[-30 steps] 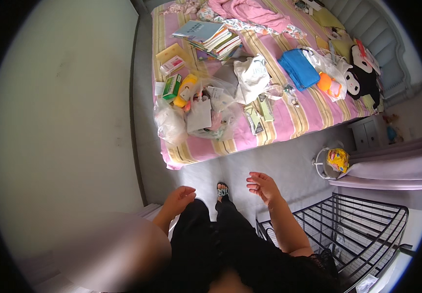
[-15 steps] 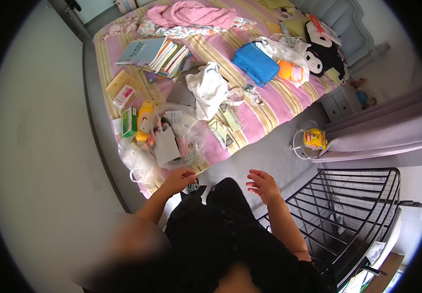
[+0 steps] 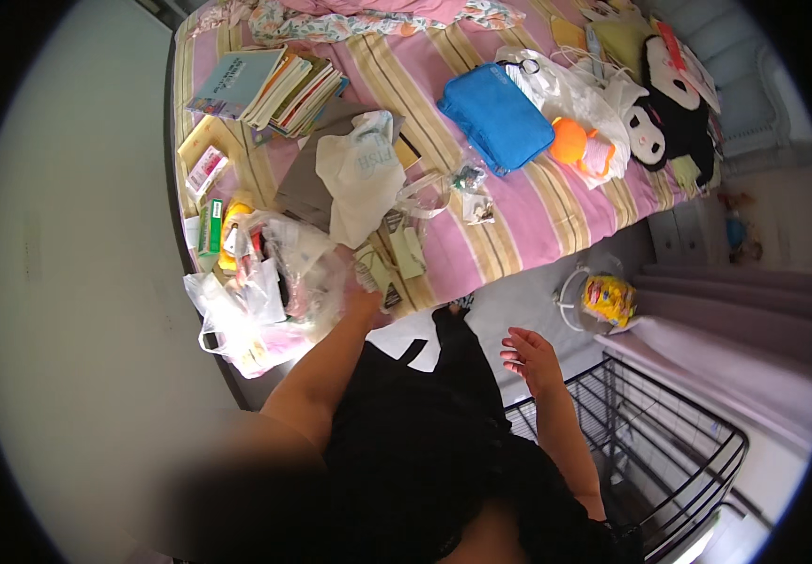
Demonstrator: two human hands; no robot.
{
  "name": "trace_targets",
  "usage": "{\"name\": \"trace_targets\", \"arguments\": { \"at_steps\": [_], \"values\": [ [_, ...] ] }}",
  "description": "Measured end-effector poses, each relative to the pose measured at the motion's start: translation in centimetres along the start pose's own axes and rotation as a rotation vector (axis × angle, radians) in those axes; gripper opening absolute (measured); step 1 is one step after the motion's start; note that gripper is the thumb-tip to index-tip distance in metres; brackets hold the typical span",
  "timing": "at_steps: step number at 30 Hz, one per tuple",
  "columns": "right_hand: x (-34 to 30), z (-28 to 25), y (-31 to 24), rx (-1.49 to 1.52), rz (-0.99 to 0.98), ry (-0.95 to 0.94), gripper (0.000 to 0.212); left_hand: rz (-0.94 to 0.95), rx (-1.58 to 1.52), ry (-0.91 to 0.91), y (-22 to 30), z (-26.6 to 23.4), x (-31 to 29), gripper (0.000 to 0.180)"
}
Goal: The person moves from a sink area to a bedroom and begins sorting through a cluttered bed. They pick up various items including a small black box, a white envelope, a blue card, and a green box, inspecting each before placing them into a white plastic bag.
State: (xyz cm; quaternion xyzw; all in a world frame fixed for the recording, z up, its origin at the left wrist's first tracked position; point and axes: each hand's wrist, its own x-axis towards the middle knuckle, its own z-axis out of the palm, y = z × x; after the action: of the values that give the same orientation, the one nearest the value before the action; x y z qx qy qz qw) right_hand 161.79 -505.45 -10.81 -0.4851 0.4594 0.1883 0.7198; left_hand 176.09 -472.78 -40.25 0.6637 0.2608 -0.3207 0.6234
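1. Pink and yellow stripes cover the bed (image 3: 538, 216), which stands against a pale wall and is crowded with things; grey floor runs beside it.
2. Seen from the head camera, the left hand (image 3: 361, 282) reaches to the bed's near edge, among crumpled clear plastic bags (image 3: 274, 291) and small paper tags (image 3: 397, 254). Whether its fingers pinch anything, I cannot tell.
3. Just beyond that hand lies a white plastic bag (image 3: 364, 174) on a grey sheet.
4. The right hand (image 3: 530, 359) hangs over the floor, fingers spread, holding nothing, well apart from the bed.
5. Farther up the bed sit a stack of books (image 3: 270, 85), a blue pouch (image 3: 495, 117), an orange toy (image 3: 570, 141) and a black-and-white plush (image 3: 669, 113).
6. A black wire rack (image 3: 669, 451) stands by the person's right arm.
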Motion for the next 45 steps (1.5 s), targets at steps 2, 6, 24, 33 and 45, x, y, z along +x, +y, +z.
{"name": "trace_targets", "arguments": {
  "at_steps": [2, 6, 24, 33, 45],
  "values": [
    [1.6, -2.9, -2.1, -0.064, 0.030, 0.007, 0.034, -0.204, 0.167, 0.367, 9.1, 5.1, -6.4, 0.054],
    [7.8, -4.9, -6.5, -0.264, 0.120, -0.022, 0.037, -0.423, 0.387, 0.704, 9.5, 5.5, -5.1, 0.080],
    [18.1, 14.5, -5.0, -0.516, -0.112, -0.507, 0.049, 0.251, -0.170, 0.228, 14.6, 7.1, -11.5, 0.024],
    [15.5, 12.4, -14.1, -0.034, 0.304, -0.564, 0.048, 0.130, -0.574, 0.020, 23.7, 12.1, -13.2, 0.023],
    [21.1, 5.0, -15.2, -0.502, 0.139, -0.530, 0.044, 0.177, -0.476, -0.055, 23.8, 18.8, -14.9, 0.023]
  ]
}}
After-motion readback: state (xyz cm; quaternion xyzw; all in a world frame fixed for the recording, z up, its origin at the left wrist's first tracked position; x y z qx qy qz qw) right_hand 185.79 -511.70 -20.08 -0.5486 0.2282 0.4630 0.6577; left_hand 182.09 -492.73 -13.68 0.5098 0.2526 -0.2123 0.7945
